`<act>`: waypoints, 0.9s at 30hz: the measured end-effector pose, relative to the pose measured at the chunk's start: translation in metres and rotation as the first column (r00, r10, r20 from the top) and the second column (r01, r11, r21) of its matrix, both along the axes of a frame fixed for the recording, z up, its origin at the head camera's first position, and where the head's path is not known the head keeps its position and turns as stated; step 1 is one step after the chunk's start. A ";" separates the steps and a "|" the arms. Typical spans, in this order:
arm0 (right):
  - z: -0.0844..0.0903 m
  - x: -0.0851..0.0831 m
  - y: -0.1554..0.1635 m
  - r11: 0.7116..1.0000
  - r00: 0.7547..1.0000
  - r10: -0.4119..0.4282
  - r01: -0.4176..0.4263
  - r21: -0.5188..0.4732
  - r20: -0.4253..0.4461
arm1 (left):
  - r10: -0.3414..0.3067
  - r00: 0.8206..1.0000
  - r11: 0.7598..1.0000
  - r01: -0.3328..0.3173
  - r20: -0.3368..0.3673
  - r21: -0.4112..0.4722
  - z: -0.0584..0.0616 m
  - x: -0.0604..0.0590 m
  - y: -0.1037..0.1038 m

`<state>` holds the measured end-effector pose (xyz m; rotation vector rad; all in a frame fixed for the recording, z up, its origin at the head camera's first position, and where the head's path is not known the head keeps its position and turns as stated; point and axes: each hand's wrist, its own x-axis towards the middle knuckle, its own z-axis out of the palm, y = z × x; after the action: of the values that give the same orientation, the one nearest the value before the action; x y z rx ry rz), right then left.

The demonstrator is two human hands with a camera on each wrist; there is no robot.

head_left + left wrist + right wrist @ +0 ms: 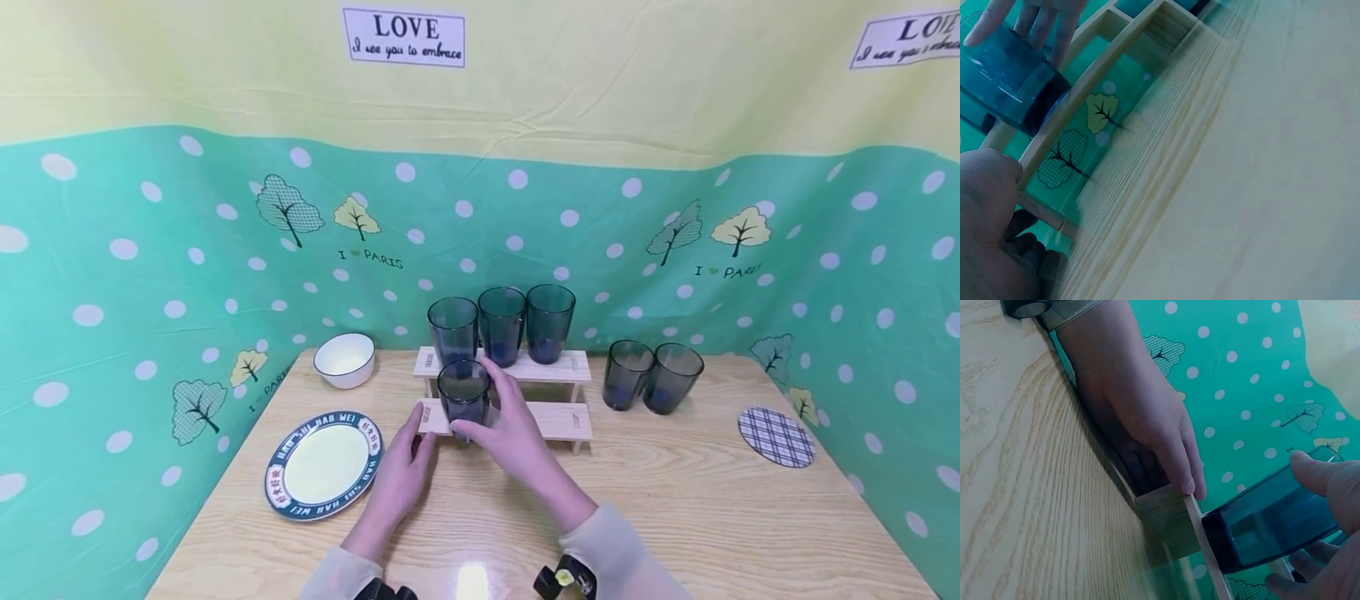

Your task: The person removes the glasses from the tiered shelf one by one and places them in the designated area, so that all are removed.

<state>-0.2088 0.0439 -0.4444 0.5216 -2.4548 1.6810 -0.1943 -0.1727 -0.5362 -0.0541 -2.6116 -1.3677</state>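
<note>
Head view: nearest the camera, two sleeved forearms reach over the wooden table (pixel 675 500). The left hand (pixel 401 475) rests against the left end of the stepped wooden rack (pixel 555 421), fingers laid along the end of the lower step; it appears to brace the rack so it cannot slide. Whether those fingers curl round the wood cannot be told from here. The right wrist view shows them fairly straight, fingertips (pixel 1192 481) touching the rack's end face.

The right hand (pixel 510 421) grips a dark tinted glass (pixel 463 392) standing upright on the left part of the lower step. Thumb lies on the near side, fingers wrap the right and far side, so the glass sits between them, clamped. The left wrist view confirms fingers (pixel 1041 22) on the glass wall.

Beside the rack: a rimmed plate (pixel 324 465) to the left, a white bowl (pixel 344 360) behind it, a checked coaster (pixel 776 436) to the right.

Farther back, three glasses (pixel 501 323) stand on the upper step; two more glasses (pixel 651 375) stand on the table right of it.
</note>
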 end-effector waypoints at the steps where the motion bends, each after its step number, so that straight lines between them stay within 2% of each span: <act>1: 0.000 0.000 0.000 1.000 1.000 -0.002 0.002 0.002 0.003 | 0.001 1.000 1.000 -0.001 -0.003 0.000 0.000 0.000 0.000; 11: -0.005 -0.003 -0.002 0.999 0.999 -0.027 0.026 0.031 0.029 | 0.001 1.000 1.000 -0.001 0.002 -0.002 0.000 0.000 0.000; 27: -0.005 -0.003 -0.002 0.999 0.999 -0.035 0.034 0.019 0.025 | 0.000 1.000 1.000 0.000 0.011 -0.005 0.001 -0.001 0.000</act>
<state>-0.2115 0.0416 -0.4496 0.4607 -2.4839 1.6637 -0.1952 -0.1723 -0.5356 -0.0475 -2.6241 -1.3655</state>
